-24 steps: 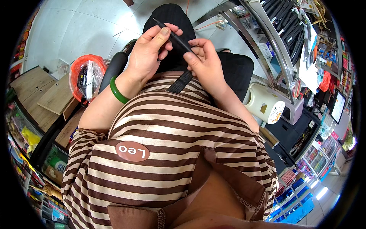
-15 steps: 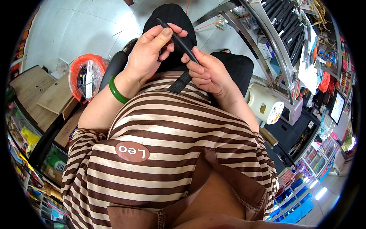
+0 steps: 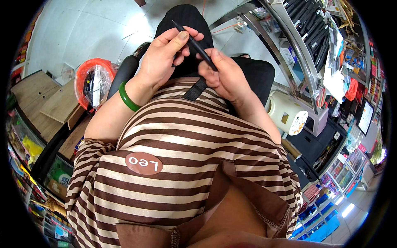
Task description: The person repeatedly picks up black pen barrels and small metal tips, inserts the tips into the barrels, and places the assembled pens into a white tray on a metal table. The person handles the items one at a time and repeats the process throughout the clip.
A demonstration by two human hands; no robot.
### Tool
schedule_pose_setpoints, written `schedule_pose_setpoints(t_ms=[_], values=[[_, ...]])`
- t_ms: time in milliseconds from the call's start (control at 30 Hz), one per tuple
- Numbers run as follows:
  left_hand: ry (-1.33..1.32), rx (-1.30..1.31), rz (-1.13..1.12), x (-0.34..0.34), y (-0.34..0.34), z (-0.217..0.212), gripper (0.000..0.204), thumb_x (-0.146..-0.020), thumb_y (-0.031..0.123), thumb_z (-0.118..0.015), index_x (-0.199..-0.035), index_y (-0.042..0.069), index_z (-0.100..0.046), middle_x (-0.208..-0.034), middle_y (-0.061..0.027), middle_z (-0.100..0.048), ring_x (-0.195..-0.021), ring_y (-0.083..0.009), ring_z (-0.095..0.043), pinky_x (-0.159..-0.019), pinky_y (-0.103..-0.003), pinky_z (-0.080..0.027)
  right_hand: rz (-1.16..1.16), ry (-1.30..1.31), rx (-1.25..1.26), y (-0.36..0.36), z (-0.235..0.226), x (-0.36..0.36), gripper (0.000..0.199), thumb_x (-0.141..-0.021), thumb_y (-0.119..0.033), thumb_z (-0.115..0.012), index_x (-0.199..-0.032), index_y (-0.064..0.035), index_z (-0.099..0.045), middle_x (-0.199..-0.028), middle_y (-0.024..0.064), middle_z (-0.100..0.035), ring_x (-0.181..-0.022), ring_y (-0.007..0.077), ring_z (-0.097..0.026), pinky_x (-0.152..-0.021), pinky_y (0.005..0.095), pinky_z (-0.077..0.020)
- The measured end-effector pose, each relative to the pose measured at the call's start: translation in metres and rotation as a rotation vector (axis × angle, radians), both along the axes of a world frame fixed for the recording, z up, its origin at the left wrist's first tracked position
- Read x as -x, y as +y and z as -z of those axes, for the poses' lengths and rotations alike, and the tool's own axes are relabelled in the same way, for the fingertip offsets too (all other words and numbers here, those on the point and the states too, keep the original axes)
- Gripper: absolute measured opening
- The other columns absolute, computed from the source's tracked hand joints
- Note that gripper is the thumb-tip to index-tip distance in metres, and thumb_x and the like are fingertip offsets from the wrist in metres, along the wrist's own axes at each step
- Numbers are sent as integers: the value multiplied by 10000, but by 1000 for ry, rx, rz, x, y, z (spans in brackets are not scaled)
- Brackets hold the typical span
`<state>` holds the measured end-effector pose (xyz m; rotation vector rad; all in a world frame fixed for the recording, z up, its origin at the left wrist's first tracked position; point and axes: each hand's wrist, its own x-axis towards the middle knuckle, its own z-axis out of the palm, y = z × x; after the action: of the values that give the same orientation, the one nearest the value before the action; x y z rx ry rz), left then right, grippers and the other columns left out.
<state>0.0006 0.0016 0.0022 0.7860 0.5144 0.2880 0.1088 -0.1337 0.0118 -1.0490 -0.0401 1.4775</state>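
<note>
A slim black pen (image 3: 201, 51) slants between my two hands above my lap, its narrow tip pointing up and to the left. My left hand (image 3: 163, 56), with a green bangle on its wrist, pinches the pen near the tip between thumb and fingers. The pen's other end is in the closed fingers of my right hand (image 3: 225, 76), which is slightly blurred. My palm hides part of that end. Below the right fingers, a black woven strap (image 3: 195, 90) lies against my striped shirt.
An orange-red basket (image 3: 78, 78) lined with a clear bag stands at the left, near wooden boards (image 3: 35, 93). On the right, a metal-framed rack (image 3: 300, 51) holds many black pens. Below it sits a cream container (image 3: 281, 108). A lit screen (image 3: 365, 117) stands at far right.
My right hand's fingers have curled in and turned around the pen's lower end. The pen and my left hand have shifted only very slightly.
</note>
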Motion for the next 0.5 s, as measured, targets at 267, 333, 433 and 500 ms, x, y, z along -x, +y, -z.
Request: schedule_pose_setpoints(t_ms=[267,333,433,500], values=[[-18,-1,-29,1,4,-1,220,-906,214,-470,-1001,48,-578,-990,-57,-606,-632,-21,-425,-497,-146,-328,-79,-108,-22,-6,-5,-5,265,-924,-241,-423,-945,6,-514,-640,12,-510,-467,51,-391,-417,171,-332],[-41,12,-6,2,3,-1,220,-905,216,-471,-999,50,-579,-991,-58,-607,-633,-22,-426,-498,-146,-329,-100,445,-31,-9,0,-14,311,-935,-283,-396,-961,7,-509,-613,15,-472,-432,44,-325,-374,153,-255],[-17,-16,-1,2,4,-2,218,-904,217,-473,-994,52,-583,-990,-58,-610,-635,-23,-427,-500,-144,-331,-34,241,-16,-7,0,-6,309,-934,-293,-402,-971,-2,-497,-645,32,-500,-451,53,-367,-389,160,-283],[23,-69,-17,0,4,-2,215,-904,218,-475,-988,54,-585,-987,-57,-611,-636,-23,-428,-500,-142,-331,8,-286,-1,-2,2,5,289,-930,-288,-414,-960,-14,-500,-669,37,-523,-479,59,-397,-407,166,-300]])
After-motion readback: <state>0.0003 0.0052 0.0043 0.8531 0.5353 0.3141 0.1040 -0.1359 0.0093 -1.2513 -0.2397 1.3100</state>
